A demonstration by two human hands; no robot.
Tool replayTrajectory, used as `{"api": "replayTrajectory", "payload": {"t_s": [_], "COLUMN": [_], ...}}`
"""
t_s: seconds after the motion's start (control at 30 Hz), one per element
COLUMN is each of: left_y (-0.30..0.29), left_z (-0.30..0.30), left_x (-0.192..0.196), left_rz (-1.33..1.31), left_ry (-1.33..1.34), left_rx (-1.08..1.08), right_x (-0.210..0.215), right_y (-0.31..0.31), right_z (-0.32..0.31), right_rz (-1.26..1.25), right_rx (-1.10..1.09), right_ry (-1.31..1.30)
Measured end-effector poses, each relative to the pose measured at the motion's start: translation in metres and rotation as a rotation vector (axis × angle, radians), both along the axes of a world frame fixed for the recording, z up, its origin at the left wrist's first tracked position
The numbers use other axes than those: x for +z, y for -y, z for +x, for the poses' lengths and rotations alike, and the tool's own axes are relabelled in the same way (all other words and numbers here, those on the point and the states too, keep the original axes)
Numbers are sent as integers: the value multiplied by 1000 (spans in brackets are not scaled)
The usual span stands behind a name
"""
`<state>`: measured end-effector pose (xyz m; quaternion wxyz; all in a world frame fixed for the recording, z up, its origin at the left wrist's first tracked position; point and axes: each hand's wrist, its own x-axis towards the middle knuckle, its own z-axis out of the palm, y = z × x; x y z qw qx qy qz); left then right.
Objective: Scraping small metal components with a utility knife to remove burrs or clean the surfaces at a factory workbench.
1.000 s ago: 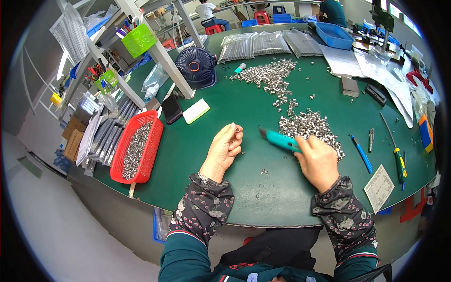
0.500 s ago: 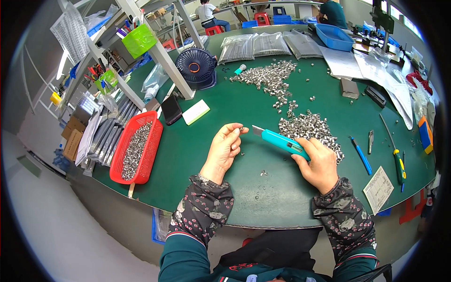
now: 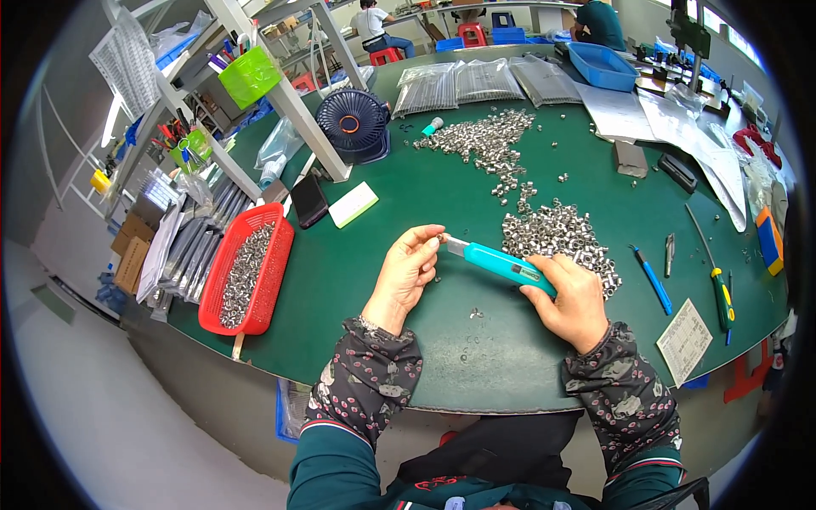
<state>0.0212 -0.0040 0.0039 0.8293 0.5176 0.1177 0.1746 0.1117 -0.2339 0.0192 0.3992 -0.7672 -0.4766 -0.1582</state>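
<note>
Head — right hand (image 3: pixel 568 297) grips knife (image 3: pixel 501 263).

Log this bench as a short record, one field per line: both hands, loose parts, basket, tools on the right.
Left hand: pinching a small metal part
Right hand: gripping a teal knife, blade toward the part; contact unclear
Near pile: metal parts beyond the right hand
Far pile: similar parts, trailing toward the near pile
Basket: red, at left, holding more metal parts
Tools at right: blue-handled tool, screwdriver with yellow-green handle, among others
</note>
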Motion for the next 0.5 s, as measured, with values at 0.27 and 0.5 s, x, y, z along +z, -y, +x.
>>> {"api": "replayTrajectory", "payload": {"t_s": [0.27,0.5], "left_y": [1,4], "left_z": [0,0], "left_x": [1,4], "left_rz": [20,294], "left_ry": [-9,-34], "left_rx": [-11,62], "right_x": [1,-1], "right_y": [0,0], "right_z": [0,1], "right_rz": [-8,-17], "right_rx": [20,9], "right_ry": [-16,-10]}}
